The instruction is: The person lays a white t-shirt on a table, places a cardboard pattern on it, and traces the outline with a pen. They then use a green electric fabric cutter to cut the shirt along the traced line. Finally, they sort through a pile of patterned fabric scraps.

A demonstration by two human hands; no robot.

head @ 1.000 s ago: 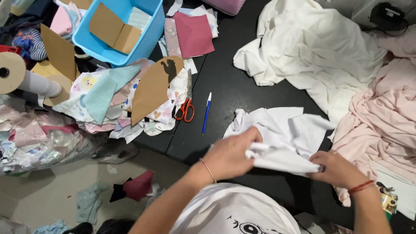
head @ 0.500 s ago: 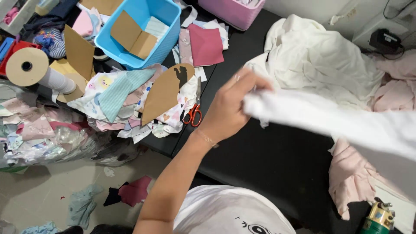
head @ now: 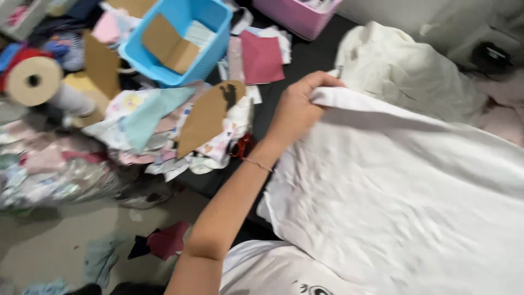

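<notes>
Left hand [head: 297,109] fingers pinching the white fabric sheet [head: 415,191] corner; right hand out of view. Best kept taut, clear of scissors [head: 243,146].

Head-worn camera, looking steeply down and slightly forward over a black table [head: 305,60], close above it. Blue basket [head: 204,60] at the table's far left, floor [head: 60,251] left of the table, wearer's own white shirt [head: 262,273] at the near edge.

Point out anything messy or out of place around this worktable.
Fabric scraps pile untidily at the black table's left edge, some hanging over. More scraps lie on the floor. The left hand grips the white cloth.
</notes>
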